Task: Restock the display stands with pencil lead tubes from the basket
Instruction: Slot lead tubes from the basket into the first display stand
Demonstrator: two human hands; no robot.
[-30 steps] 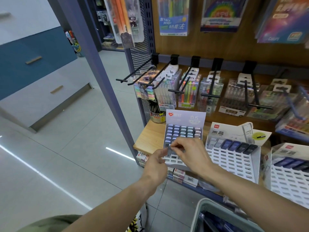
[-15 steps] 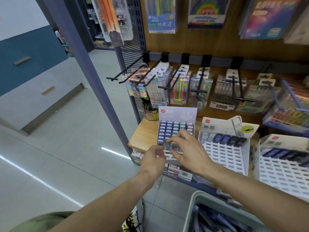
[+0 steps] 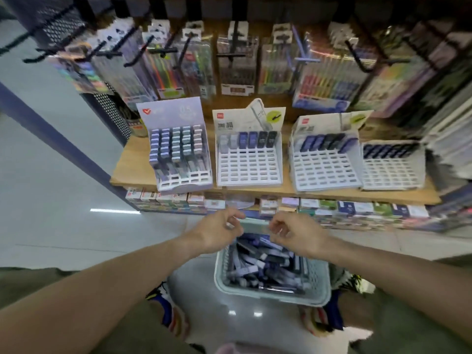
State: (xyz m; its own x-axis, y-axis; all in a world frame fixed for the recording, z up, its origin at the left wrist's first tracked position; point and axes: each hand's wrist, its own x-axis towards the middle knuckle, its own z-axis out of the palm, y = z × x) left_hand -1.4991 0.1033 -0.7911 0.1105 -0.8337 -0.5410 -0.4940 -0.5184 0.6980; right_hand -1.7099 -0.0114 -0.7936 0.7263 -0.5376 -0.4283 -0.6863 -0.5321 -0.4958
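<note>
Pale plastic basket (image 3: pixel 270 293) sits directly below my 2 hands, its lead tubes (image 3: pixel 258 267) heaped at mixed angles; my left hand (image 3: pixel 217 232) and right hand (image 3: pixel 296 236) hover loosely curled, seemingly empty, about equally near

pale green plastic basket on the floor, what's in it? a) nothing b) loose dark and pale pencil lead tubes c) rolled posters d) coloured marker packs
b: the pale green plastic basket holds a jumbled heap of dark and pale pencil lead tubes.
</note>
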